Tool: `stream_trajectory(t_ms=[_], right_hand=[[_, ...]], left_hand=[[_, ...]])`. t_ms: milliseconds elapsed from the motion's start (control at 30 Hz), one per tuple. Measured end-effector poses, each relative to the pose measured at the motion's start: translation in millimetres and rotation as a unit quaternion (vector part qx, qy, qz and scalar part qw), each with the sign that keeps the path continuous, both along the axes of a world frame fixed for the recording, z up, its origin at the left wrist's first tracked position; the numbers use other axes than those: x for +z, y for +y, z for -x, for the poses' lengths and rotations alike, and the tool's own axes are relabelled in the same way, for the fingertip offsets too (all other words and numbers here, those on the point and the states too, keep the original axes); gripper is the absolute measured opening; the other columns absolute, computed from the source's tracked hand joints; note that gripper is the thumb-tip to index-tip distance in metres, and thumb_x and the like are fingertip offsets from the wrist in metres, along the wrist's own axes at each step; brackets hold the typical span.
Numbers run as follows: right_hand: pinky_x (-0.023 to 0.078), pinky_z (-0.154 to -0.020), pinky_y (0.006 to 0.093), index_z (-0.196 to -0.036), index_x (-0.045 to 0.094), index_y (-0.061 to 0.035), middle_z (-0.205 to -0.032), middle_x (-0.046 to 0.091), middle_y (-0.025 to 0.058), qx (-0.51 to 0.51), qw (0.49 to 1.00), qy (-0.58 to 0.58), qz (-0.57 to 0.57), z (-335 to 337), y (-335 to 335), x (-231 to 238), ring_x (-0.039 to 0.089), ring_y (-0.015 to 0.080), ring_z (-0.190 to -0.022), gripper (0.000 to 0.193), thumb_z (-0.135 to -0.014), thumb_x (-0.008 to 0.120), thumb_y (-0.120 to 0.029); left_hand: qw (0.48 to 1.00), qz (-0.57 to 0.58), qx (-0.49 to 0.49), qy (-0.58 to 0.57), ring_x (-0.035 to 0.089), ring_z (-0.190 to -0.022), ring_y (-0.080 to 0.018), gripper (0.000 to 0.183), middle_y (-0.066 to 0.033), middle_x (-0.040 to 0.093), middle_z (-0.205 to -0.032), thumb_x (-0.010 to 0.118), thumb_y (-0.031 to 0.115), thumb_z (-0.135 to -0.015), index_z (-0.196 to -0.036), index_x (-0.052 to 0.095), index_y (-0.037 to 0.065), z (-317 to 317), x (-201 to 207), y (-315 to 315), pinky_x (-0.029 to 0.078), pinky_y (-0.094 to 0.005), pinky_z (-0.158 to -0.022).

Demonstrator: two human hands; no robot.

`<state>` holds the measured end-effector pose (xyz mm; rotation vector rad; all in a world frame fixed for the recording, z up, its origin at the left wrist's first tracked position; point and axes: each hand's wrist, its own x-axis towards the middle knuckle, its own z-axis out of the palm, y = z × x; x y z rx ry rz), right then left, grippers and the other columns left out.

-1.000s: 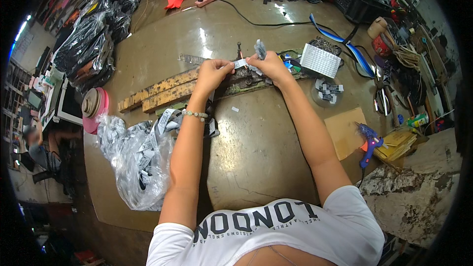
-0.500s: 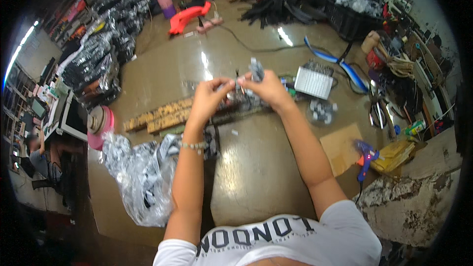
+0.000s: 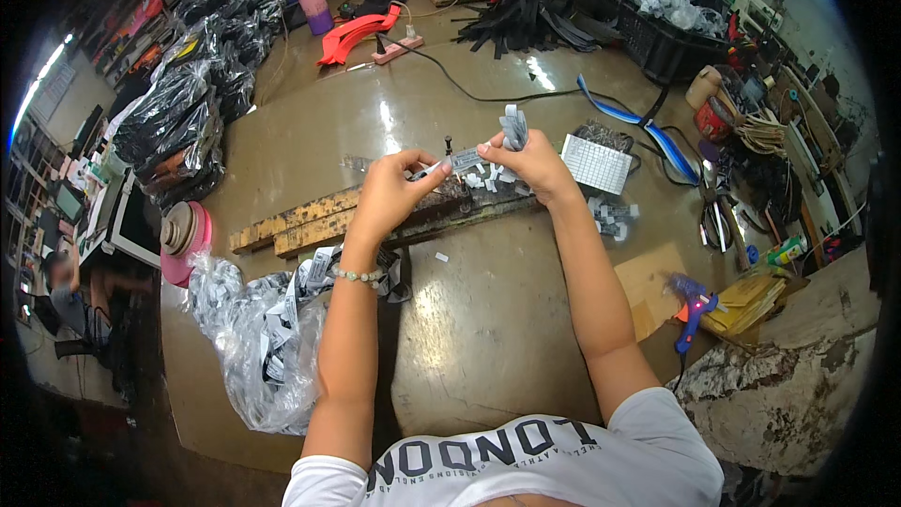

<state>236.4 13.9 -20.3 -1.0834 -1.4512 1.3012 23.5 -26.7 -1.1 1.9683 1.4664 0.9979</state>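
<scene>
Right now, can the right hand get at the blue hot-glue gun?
Probably yes: nothing visible covers the blue hot-glue gun, though the right hand holds a grey label strip and likely needs freeing.

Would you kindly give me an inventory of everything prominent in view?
label strip: one, grey, centre
wooden bars: two, yellowish, left of centre
gridded block: one, white, right of centre
plastic bag: one, transparent, lower left
bottle: one, pink and purple, far side
power strip: one, pink, far side
glue gun: one, blue, right
crate: one, black, far right
table: one, brown, beneath
left hand: one, bare, on strip
right hand: one, bare, on strip
</scene>
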Motion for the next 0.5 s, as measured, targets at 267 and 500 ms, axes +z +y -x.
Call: stream_trajectory(t_ms=[267, 500], right_hand=[[0.037, -0.055, 0.0218, -0.076, 0.063, -0.0029, -0.067, 0.057, -0.0017, -0.002, 1.0, 0.0, 0.014, -0.8, 9.2, -12.3, 0.048, 0.0063, -0.06, 0.021, -0.072, 0.074, -0.021], [0.037, -0.054, 0.0252, -0.076, 0.064, -0.0036, -0.066, 0.057, 0.0005, -0.024, 0.992, 0.081, 0.093, -2.7, 22.9, -39.8, 0.05, 0.0106, -0.059, 0.022, -0.069, 0.075, -0.021]], left_hand=[[0.971, 0.194, -0.028, -0.136, 0.051, -0.057, -0.0042, 0.027, 0.0006, 0.061, -0.074, 0.065, 0.025, -0.081, -0.092, 0.065, 0.0, 16.3, -17.5, 12.4, 0.035, -0.0176, -0.048], [0.954, 0.232, -0.018, -0.19, 0.047, -0.055, -0.0031, 0.026, 0.002, 0.06, -0.073, 0.067, 0.022, -0.079, -0.094, 0.065, 0.001, 19.5, -36.8, 28.3, 0.031, -0.0171, -0.047]])
